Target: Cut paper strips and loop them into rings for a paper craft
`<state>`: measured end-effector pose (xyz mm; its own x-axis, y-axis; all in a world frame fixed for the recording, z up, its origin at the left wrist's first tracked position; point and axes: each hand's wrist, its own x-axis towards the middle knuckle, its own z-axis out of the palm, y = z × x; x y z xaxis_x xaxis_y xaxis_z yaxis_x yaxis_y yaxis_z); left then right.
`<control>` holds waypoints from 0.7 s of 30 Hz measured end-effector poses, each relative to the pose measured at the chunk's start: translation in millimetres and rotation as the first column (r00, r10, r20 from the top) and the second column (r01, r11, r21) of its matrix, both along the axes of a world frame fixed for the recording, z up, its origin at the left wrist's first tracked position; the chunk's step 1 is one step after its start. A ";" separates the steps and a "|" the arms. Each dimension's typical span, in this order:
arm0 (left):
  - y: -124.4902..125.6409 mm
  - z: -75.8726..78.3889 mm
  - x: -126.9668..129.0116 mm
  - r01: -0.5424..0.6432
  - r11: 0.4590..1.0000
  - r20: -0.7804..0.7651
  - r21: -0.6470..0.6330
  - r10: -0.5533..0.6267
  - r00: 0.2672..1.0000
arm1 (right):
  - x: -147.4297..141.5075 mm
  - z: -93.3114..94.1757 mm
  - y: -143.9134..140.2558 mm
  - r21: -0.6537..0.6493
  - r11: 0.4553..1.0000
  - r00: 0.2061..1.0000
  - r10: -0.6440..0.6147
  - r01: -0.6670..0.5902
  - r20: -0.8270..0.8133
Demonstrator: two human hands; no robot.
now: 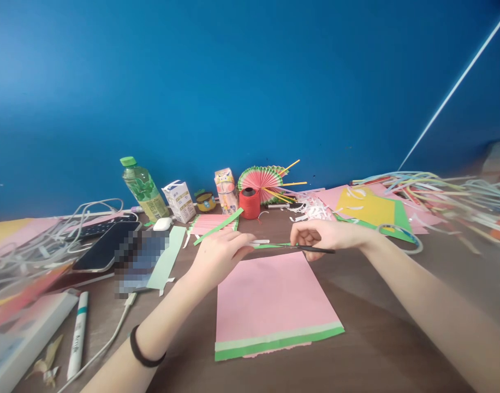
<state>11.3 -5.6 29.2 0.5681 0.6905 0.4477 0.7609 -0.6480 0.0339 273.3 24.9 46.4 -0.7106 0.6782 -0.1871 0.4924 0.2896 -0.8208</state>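
My left hand is closed on a green paper strip, which sticks up past its fingers on the far side. The strip seems to run on to the right, toward my right hand. That hand is closed around black-handled scissors, seen nearly edge-on, their thin blades pointing left along the strip. Below both hands a pink paper sheet lies flat on the table. Along its near edge run a pale green band and a bright green band.
At the back stand a green-capped bottle, a white carton, a red thread spool and a pleated paper fan. White paper scraps and yellow paper lie right. Leftward are a phone, cables and a marker.
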 end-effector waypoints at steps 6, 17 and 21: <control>1.5 -3.1 -0.3 0.019 0.999 0.001 0.046 -0.020 1.000 | -1.3 -0.2 0.3 -0.008 1.000 1.000 0.008 -0.008 0.002; 1.3 -3.9 0.6 0.040 0.996 0.032 0.080 -0.043 0.999 | -0.6 -3.5 3.0 -0.034 0.999 1.000 0.021 -0.020 0.011; 1.2 -4.4 0.5 0.040 0.995 0.033 0.091 -0.044 0.998 | -1.8 -2.3 2.0 -0.037 0.999 1.000 0.017 -0.017 0.000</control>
<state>11.8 -4.4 24.7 0.5785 0.6223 0.5274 0.7322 -0.6810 0.0003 271.4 26.9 44.2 -0.7220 0.6586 -0.2121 0.4879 0.2672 -0.8310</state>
